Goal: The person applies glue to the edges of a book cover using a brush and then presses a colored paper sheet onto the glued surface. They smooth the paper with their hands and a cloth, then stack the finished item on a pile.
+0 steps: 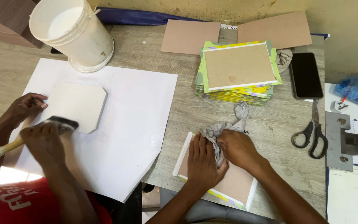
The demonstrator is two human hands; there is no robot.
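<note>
While the left hand [201, 161] lies flat and open on the brown board [228, 182], pinning it to the worktop [187, 103], the right hand [238, 148] is closed around a bunched grey rag [224, 126] and presses it down on the same board. The board sits at the near edge of the worktop, right in front of the person, with a white and green-yellow paper border folded over its left and lower edges. Its long axis runs slantwise, from upper left near the rag to lower right toward the body, so it lies skewed to the worktop edge.

As for progress, a stack of finished covers [239, 68] with the same patterned border stands well beyond the hands, so many appear done already. Two bare brown boards [189, 36] lie behind the stack, seemingly not yet wrapped. Whether the far edges of the board in hand are folded is hard to tell, as the hands cover them.

At the left a co-worker holds a brush [42, 130] over a white card [77, 105] on a large white sheet [137, 124], near a white bucket [73, 33]. Scissors [311, 135] and a phone [306, 74] lie at the right.
</note>
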